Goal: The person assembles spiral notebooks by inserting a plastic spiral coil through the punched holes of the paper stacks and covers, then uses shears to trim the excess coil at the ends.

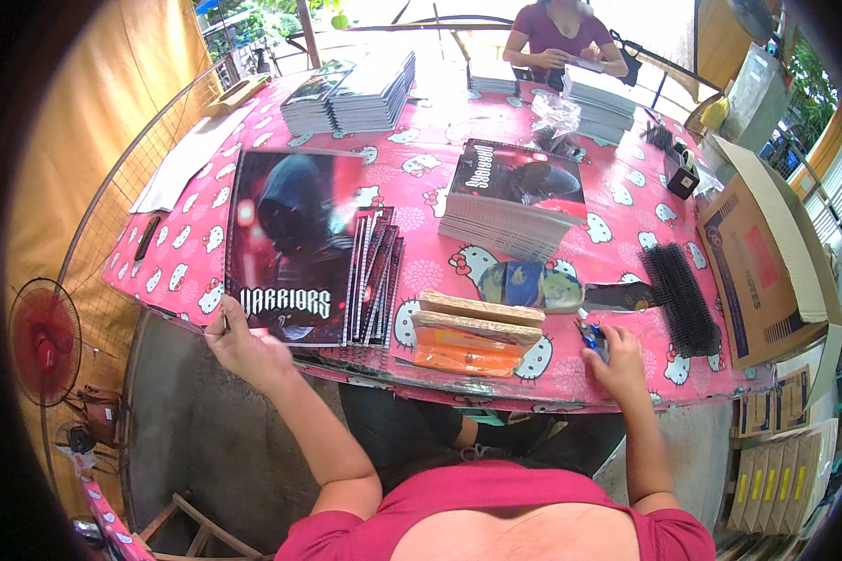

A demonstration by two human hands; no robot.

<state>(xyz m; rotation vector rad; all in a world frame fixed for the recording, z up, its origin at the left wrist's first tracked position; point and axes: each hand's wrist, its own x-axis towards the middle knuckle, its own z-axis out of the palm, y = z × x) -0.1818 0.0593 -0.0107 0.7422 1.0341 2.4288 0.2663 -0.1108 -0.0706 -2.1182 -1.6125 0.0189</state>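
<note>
A large notebook [295, 224] with a dark hooded figure on its cover lies at the left of the table. My left hand [248, 348] is at its near left corner, fingers pinched together; a small dark thing shows at the fingertips, too small to name. Small blue-handled pliers [592, 338] are in my right hand [619, 363], just above the table's near edge. Between my hands stands a wooden block [477, 313] with an orange front [468, 353]. Overlapping narrow dark printed pieces [376, 280] lie along the notebook's right side.
A stack of matching notebooks [505, 224] sits mid-table, near a blue-yellow roll-like thing [533, 285] and black binding coils [680, 299]. More notebook stacks [374, 93] stand farther back. A cardboard box [753, 257] is at right. Another person [566, 42] sits across.
</note>
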